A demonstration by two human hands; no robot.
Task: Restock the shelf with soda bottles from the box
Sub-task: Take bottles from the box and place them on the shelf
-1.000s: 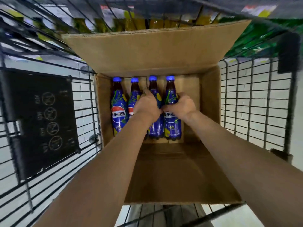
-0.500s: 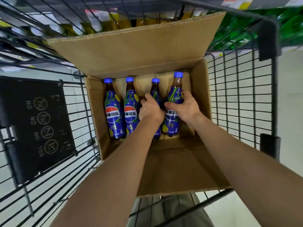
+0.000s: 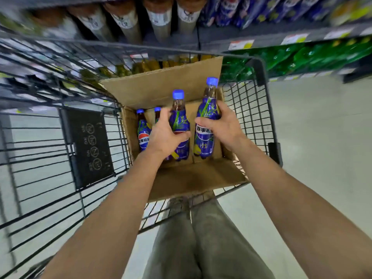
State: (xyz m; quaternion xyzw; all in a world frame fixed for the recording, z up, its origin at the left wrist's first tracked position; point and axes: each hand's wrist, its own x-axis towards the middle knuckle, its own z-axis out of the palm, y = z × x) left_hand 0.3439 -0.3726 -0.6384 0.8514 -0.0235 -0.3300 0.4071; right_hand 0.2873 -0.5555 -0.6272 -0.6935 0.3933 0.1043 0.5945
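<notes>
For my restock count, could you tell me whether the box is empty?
No, two blue-capped bottles stand inside the box at its left side.

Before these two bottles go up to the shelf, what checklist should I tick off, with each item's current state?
1. Left hand grips left bottle: ok.
2. Right hand grips right bottle: ok.
3. Both held upright, caps on: ok.
4. Bottoms clear of the box rim: cannot tell.
5. Free slot on the shelf: cannot tell, blurred.
6. Spare bottles in box: ok, two.
</notes>
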